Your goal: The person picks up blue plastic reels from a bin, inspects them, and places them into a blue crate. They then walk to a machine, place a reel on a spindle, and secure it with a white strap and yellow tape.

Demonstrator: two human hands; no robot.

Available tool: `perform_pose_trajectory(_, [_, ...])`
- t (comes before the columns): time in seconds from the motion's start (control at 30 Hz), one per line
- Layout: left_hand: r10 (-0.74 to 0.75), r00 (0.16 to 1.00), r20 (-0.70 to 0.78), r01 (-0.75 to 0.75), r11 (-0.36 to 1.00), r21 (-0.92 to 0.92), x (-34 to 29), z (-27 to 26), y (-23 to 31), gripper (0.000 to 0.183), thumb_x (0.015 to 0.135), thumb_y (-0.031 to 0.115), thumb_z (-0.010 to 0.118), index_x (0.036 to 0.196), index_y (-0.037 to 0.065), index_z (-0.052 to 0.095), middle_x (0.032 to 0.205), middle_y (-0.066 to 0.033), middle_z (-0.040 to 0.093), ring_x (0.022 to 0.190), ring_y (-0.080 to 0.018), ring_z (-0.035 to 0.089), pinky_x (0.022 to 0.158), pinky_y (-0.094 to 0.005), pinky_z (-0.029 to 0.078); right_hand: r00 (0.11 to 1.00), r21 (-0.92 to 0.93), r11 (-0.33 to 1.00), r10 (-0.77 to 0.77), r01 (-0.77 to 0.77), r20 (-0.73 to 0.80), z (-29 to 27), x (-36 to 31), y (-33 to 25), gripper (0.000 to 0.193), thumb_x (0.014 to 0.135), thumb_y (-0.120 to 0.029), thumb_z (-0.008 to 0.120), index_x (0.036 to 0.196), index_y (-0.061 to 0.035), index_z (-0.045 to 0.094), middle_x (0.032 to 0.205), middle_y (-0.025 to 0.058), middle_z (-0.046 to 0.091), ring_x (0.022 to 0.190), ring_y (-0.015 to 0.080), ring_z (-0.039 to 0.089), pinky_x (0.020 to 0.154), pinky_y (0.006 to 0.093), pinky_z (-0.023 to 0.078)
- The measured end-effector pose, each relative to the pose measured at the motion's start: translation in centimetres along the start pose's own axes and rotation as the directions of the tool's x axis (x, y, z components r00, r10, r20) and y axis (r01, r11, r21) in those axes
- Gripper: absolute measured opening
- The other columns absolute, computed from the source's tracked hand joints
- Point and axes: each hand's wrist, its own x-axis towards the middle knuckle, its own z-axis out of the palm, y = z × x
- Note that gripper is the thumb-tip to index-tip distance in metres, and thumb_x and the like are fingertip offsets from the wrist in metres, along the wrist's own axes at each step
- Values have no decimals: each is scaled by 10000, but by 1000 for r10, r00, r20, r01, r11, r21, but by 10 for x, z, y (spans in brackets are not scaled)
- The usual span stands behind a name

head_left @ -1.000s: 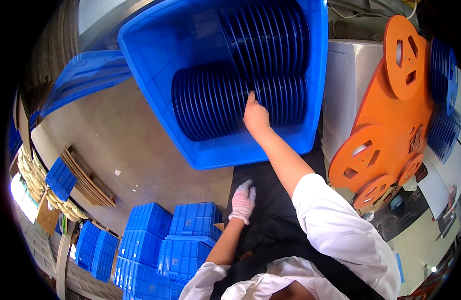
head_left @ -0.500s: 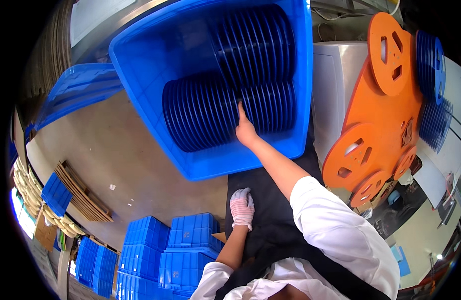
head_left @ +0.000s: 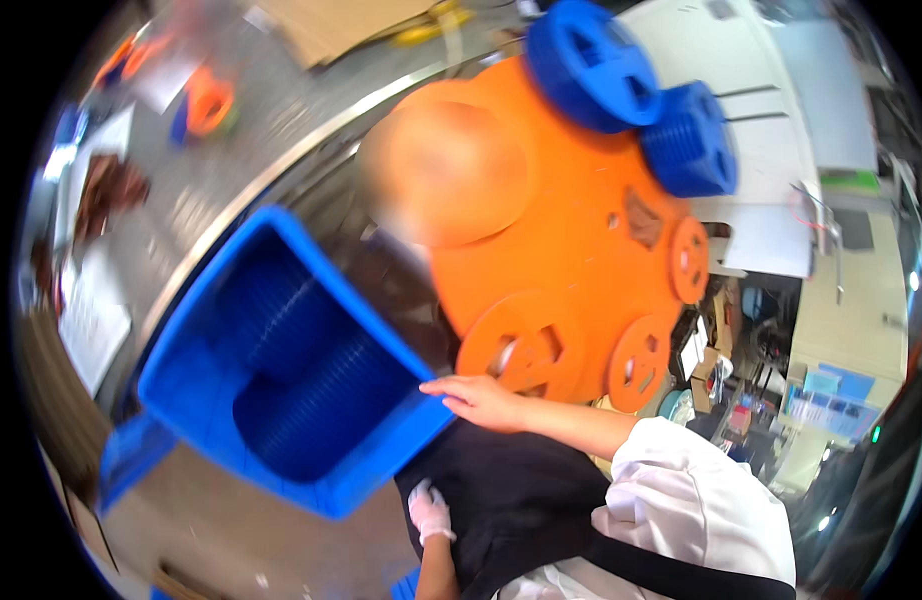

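My bare right hand is stretched over the near right corner of a blue plastic bin, fingers extended and nothing in them. Its fingertips overlap the bin's rim; whether they touch it I cannot tell. Inside the bin stand rows of dark blue reels, blurred by motion. My left hand, in a pale glove, rests low against my black apron, its fingers loosely apart and holding nothing.
Right of the bin stands an orange panel with orange slotted discs and a blurred round orange disc. Stacked blue reels sit at its far side. A grey worktable and white cabinets lie beyond. A blue lid-like piece is left of the bin.
My right hand has left the reels inside the bin and moved to its rim. The view has swung right, so the bin appears farther left and the orange panel nearer the middle.
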Motion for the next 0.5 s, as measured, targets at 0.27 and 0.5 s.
perform_pose_trajectory(0.27, [-18, 991, 133, 4, 994, 110, 22, 21, 63, 251, 905, 180, 564, 1109, 58, 644, 1033, -194, 661, 972, -379, 623, 859, -432, 500, 477, -464, 883, -439, 71, -761, -382, 75, 0, 660, 833, -173, 701, 1401, -22, 400, 1425, 183, 440, 1299, 346, 452, 1078, 393, 385])
perform_pose_trajectory(0.5, [-139, 965, 221, 136, 990, 27, 18, 56, 119, 273, 918, 176, 564, 1151, 53, 634, 934, -172, 683, 832, -307, 662, 765, -379, 519, 663, -203, 844, 217, -496, -717, -520, 217, -16, 993, 661, -403, 842, 1411, 24, 351, 1382, 248, 474, 1243, 384, 507, 1030, 405, 431])
